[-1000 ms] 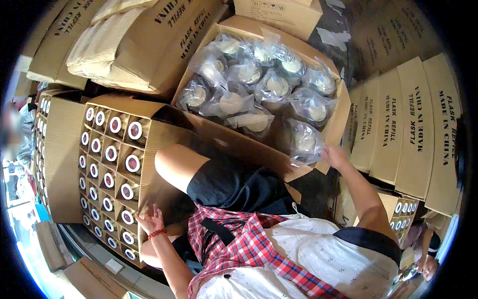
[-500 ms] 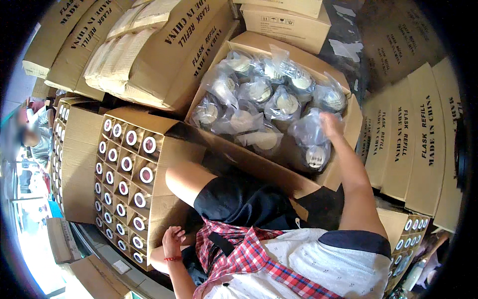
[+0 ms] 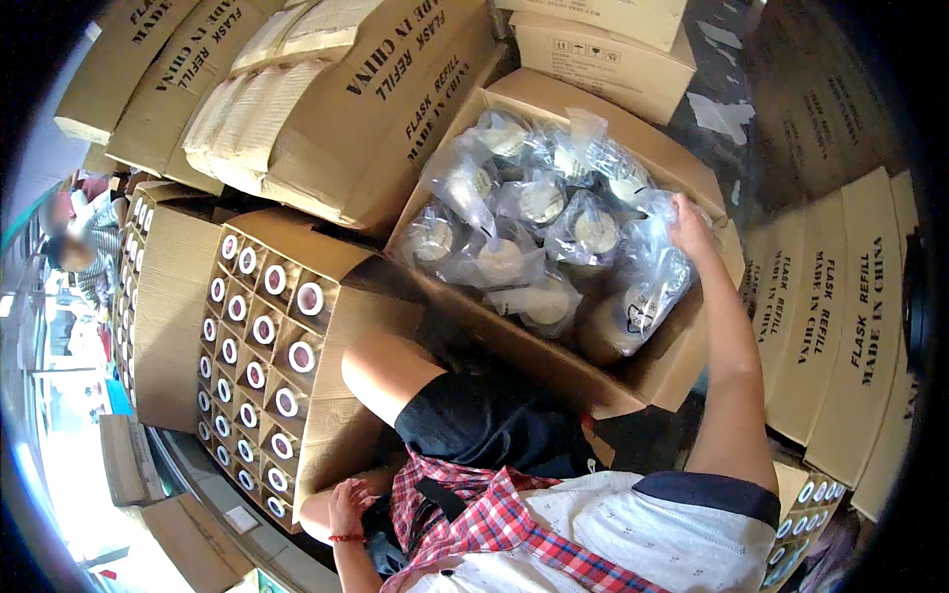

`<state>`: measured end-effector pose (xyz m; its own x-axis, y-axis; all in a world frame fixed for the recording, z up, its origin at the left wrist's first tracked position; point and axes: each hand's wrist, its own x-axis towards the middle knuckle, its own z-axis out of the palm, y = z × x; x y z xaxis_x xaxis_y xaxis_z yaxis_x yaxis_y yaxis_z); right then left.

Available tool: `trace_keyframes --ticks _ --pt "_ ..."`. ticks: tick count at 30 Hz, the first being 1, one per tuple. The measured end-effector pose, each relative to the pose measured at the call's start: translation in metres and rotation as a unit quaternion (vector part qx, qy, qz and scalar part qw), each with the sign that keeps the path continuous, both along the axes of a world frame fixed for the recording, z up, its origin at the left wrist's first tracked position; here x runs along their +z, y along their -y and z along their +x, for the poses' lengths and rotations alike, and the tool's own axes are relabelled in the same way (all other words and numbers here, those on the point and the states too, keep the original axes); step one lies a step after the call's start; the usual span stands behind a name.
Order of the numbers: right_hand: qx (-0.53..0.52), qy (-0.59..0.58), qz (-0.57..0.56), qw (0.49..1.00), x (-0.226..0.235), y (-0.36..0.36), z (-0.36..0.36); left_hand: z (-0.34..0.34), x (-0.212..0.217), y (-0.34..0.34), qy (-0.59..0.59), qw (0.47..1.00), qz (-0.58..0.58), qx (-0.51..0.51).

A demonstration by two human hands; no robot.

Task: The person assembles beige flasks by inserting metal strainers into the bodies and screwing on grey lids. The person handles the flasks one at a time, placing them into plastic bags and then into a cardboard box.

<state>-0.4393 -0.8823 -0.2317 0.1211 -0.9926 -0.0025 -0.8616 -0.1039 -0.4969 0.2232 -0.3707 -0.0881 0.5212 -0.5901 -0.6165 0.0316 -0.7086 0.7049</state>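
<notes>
- Hands first: my right hand (image 3: 689, 219) is stretched up and forward into an open cardboard box (image 3: 682, 356), fingers curled on the crinkled plastic of a bagged flask (image 3: 641, 301) at the box's near right corner; I take it as gripping the bag, though the wrap hides part of the fingers.
- My left hand (image 3: 348, 506) is low down by my left knee, fingers loosely spread and holding nothing, just beside the bottom edge of a box of small cartons (image 3: 259, 346).
- The bagged flask lies tilted under my right hand, its pale body pointing down toward me, against the box's right wall.
- Beyond and to the left of my right hand the same box is full of more bagged flasks (image 3: 514, 222), each in clear plastic, round pale ends facing up, packed close together.
- The box of small cartons stands open on its side, above my left hand; its face shows rows of square carton ends with red and white rings.
- Past it, further left, is a second stack of cartons (image 3: 133, 296) of the same kind.
- Above both hands, closed brown boxes (image 3: 326, 109) lean in a pile; more closed boxes (image 3: 840, 326) stand on end to the right of my right arm.
- My bare knee (image 3: 386, 366) and dark shorts sit between my two hands, under the front wall of the open box.
</notes>
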Motion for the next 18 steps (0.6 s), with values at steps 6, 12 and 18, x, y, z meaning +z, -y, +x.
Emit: trace_keyframes --ticks 6,12,18 --pt "-0.025 -0.051 0.1 0.993 0.018 0.049 0.074 -0.015 0.024 0.02 0.017 1.0 -0.02 0.009" --pt "-0.105 0.055 0.061 0.991 -0.027 0.065 0.043 0.0 0.007 0.009 0.026 0.999 -0.03 -0.026" --pt "0.211 0.005 -0.013 0.977 0.067 -0.008 0.082 -0.032 0.038 0.051 0.068 0.984 -0.111 0.121"
